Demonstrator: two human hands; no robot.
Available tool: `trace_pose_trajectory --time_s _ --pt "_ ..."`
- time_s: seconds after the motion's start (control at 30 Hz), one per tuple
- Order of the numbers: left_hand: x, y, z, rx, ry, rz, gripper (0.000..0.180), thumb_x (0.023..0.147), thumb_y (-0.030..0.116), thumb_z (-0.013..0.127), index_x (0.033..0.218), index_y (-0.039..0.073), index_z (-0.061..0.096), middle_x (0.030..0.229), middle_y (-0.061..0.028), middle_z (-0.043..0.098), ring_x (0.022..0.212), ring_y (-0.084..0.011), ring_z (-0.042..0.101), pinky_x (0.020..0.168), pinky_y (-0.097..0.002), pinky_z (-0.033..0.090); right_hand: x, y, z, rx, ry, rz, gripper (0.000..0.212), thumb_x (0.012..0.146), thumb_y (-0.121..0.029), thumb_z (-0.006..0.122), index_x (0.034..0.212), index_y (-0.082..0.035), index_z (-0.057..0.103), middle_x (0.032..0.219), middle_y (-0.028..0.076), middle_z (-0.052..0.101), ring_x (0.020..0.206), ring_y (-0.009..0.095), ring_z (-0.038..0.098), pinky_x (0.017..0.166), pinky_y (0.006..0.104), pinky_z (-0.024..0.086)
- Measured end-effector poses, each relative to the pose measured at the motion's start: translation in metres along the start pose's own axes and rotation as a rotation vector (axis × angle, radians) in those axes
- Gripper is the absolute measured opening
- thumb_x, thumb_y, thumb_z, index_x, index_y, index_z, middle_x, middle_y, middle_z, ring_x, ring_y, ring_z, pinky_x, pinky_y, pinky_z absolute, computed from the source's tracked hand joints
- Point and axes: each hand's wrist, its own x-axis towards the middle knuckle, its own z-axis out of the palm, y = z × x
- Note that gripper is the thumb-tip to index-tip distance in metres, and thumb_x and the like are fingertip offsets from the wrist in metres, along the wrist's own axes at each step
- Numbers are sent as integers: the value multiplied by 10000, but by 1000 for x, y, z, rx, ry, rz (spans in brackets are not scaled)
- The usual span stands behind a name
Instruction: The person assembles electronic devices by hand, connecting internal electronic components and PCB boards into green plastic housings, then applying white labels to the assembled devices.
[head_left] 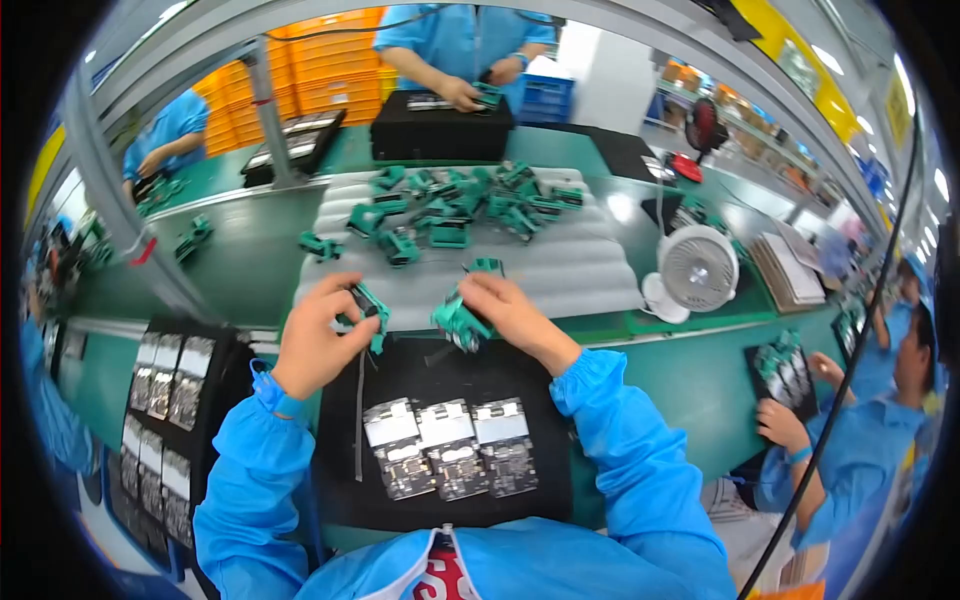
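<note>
Head view shows two bare hands in blue sleeves, working above a black pad [400, 365] on a green table [650, 385]. The left hand [322, 335] has its thumb and fingers brought narrow, and between them it holds a green and black part [374, 312], which is tilted. The right hand [505, 315] holds a second green part [460, 322] at its fingertips; this one is a little blurred, so I cannot tell exactly how each finger is pressing. The two held parts are apart from each other, both over the near edge of a grey ridged mat [590, 270].

On this mat, beyond the hands, lies a loose pile of green parts [450, 208] — some of them overlap. On the black pad, nearer to the body, three circuit boards [455, 450] lie side by side, each with a pale panel on its upper part; the left one is slightly turned. To the left, a black tray [215, 368] carries more boards in two rows. A white fan [698, 268] stands to the right of the mat. Across the table, a co-worker [462, 50] handles another green part [487, 96] above a black box [440, 138].
</note>
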Motion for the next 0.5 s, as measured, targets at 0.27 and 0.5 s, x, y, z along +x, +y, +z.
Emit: trace_pose_trajectory --time_s 0.27,0.5 --pt "-44 -30 -1 452 -234 -159 359 800 413 795 804 86 647 839 -97 638 799 -329 649 677 -441 505 37 22 92 -816 -123 -291 379 953 -425 619 983 -55 698 1002 186 693 938 396 646 797 489 512" --pt "-37 -20 10 494 -91 -22 348 845 427 744 912 102 640 946 -89 632 934 -313 627 759 -445 483 37 24 9 -1203 444 -408 529 877 -418 720 1278 -83 637 1264 194 602 1120 399 592 970 487 481"
